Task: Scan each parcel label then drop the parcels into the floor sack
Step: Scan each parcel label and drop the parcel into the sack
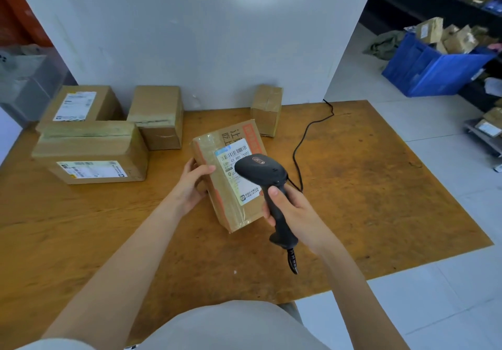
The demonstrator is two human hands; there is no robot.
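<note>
I see the parcel (231, 176) near the middle of the wooden table (366, 186), tilted up on its edge. It is a brown cardboard box wrapped in clear tape, with an orange printed band and dark characters along its far side. On its upper face there is a white shipping label (235, 169) with a barcode, some digits and a round logo at the lower end.

My left hand (194, 180) is closed on the left edge of the parcel, the thumb lying on the top face and the fingers behind. My right hand (288, 208) is wrapped tight around the grip of a black barcode scanner (267, 184). The head of the scanner hangs just over the label and covers part of it. Its black cable (304, 143) runs across the table toward the wall.

Four other cardboard boxes stand at the back of the table: three close together on the left (92, 151), one smaller (267, 109) beside the wall.
</note>
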